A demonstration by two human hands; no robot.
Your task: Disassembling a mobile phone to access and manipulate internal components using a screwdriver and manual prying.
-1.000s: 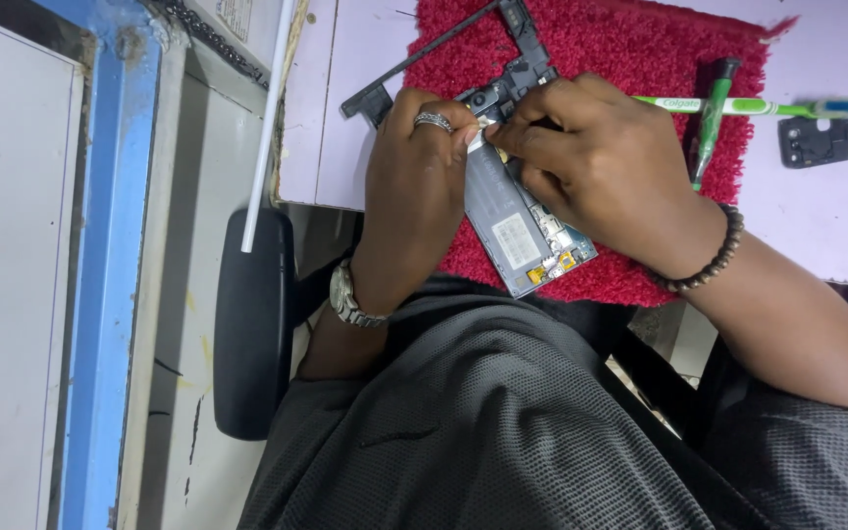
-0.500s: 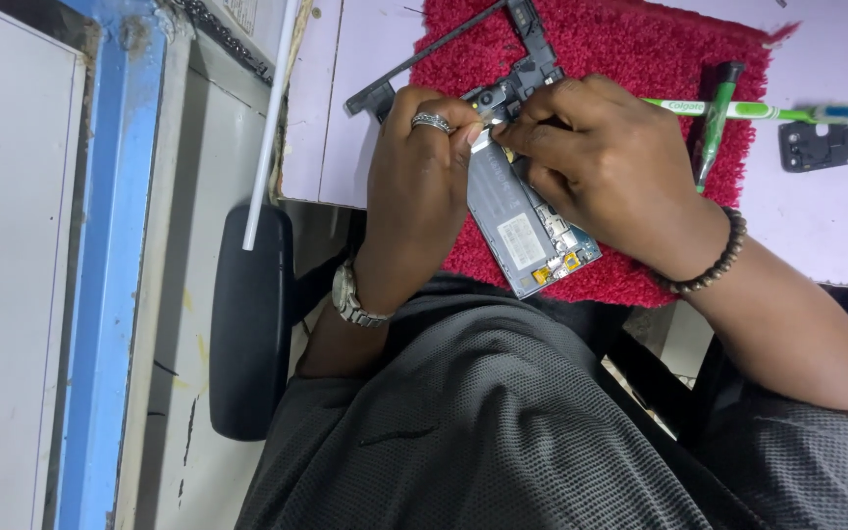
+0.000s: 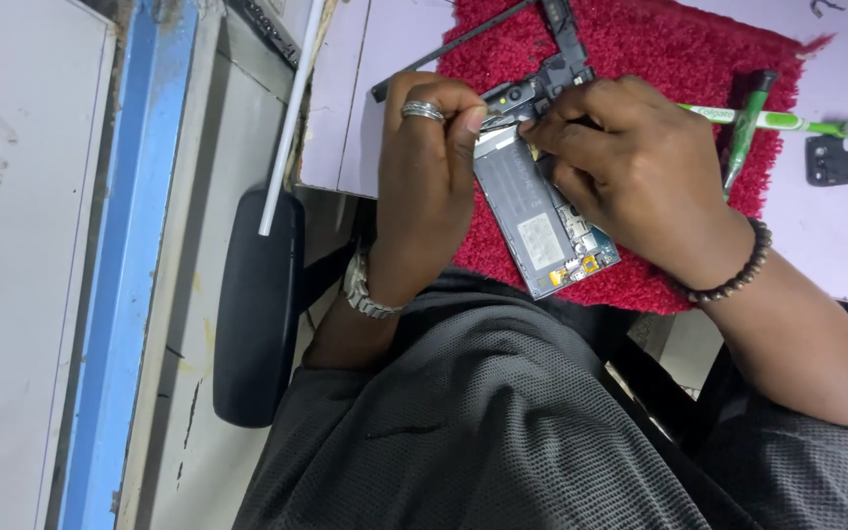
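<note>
A person in a dark grey shirt is working on an opened phone (image 3: 540, 221) that is lying tilted on a red mat (image 3: 660, 59) at the near edge of a pale purple table (image 3: 345, 118). The left hand (image 3: 429, 186), wearing a silver ring and a metal wristwatch, is curling over the phone's far left corner, its thumb and forefinger pressing down on the top of the exposed insides. The right hand (image 3: 640, 177), with a dark bead bracelet at the wrist, is covering the phone's right side, its fingertips pinching together just beside the left thumb; whether they are gripping a small tool or part cannot be told. The two hands are nearly touching over the phone's far end. A green-and-white toothbrush (image 3: 787, 121) is lying across the mat to the right, with a green-handled screwdriver (image 3: 746, 132) crossing it. Farther right, a small black phone part (image 3: 846, 159) is resting on the table. A thin white rod (image 3: 291, 118) is leaning over the table's left edge, above a black chair armrest (image 3: 257, 304).
</note>
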